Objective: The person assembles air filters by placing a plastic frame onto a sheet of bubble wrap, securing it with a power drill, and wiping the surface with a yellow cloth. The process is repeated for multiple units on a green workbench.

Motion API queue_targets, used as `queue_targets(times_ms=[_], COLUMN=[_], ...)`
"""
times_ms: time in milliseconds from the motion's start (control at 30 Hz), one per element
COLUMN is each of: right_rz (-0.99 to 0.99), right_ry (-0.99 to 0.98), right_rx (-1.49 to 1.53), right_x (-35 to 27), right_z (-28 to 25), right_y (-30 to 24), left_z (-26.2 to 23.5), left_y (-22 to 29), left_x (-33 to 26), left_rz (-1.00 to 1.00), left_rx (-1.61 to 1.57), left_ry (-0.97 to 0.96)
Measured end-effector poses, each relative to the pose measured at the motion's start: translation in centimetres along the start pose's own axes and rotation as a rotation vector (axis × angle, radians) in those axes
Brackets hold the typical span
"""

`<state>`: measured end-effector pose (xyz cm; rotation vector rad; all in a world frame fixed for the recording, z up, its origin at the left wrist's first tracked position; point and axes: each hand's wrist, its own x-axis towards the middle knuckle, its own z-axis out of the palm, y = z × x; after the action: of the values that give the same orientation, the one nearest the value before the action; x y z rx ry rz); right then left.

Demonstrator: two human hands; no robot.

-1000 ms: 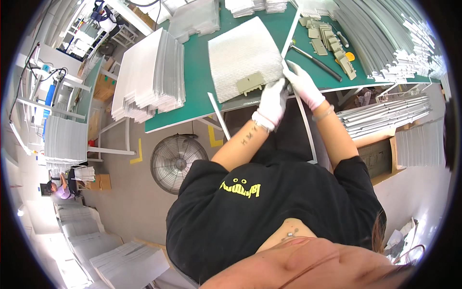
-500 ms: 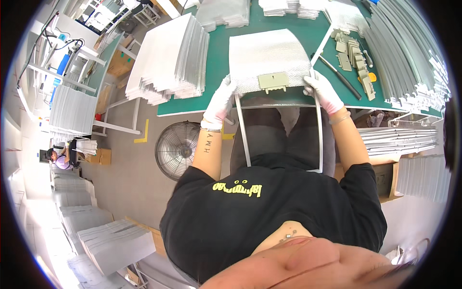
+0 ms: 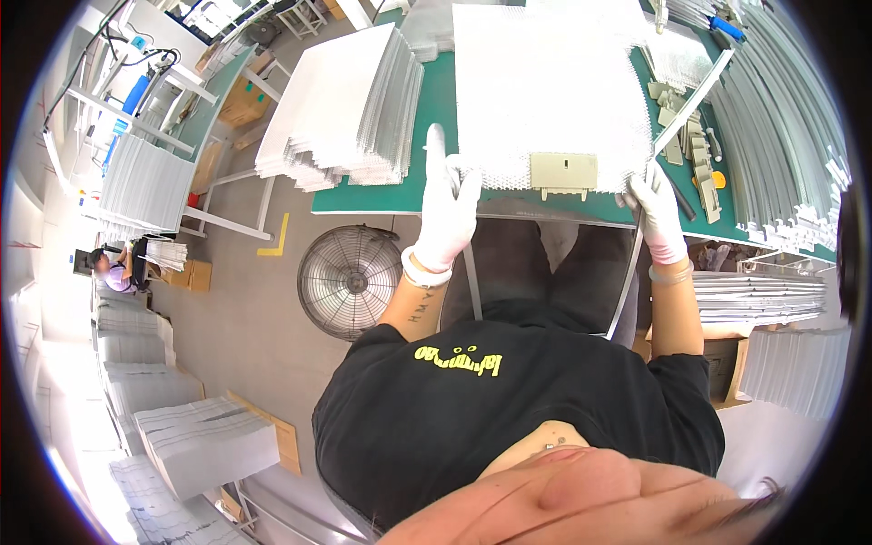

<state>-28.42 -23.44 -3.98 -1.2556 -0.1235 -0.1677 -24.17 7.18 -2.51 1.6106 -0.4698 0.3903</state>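
A white mesh sheet (image 3: 549,91) lies over the green table before me, with a beige plastic clip piece (image 3: 563,173) on its near edge. A thin white frame (image 3: 627,282) runs from my lap up to both hands; its right strip leans outward beyond my right hand. White gloves cover both hands. My left hand (image 3: 447,213) is at the sheet's left near corner, forefinger stretched up and thumb apart, beside the frame's left strip. At the right near corner, my right hand (image 3: 652,209) is closed round the frame's strip. The hands partly hide where the sheet and frame meet.
Stacked white sheets (image 3: 336,100) stand left on the green table (image 3: 363,199). Beige clip pieces (image 3: 704,168), a dark-handled tool (image 3: 681,195) and long pale strips (image 3: 772,118) lie right. A floor fan (image 3: 354,282) stands left; another person (image 3: 118,272) is far left.
The sheet and clip have come up larger in view and shifted right. My left hand's fingers have straightened from their grip. The right strip now leans farther outward.
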Motion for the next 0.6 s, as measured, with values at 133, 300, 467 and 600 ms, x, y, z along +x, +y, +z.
queue_targets(times_ms=[133, 300, 467, 600], right_rz=[-0.037, -0.057, -0.14, -0.305], right_ry=[-0.037, -0.049, -0.132, -0.289], right_rx=[-0.023, -0.054, -0.045, 0.051], right_x=[-0.4, -0.6, -0.3, 1.3], right_z=[0.5, 2.3, 4.9, 7.5], right_y=[-0.5, -2.4, -4.3, -6.6], left_z=[-1.3, -3.8, -6.2, -7.8], left_y=[3.2, 4.4, 7.8, 8.1], left_x=[-0.8, -2.6, -2.8, -0.3], left_rz=[-0.252, -0.184, -0.076, 0.106], left_rx=[-0.363, -0.258, -0.153, -0.491], left_ry=[0.036, 0.074, 0.189, 0.248])
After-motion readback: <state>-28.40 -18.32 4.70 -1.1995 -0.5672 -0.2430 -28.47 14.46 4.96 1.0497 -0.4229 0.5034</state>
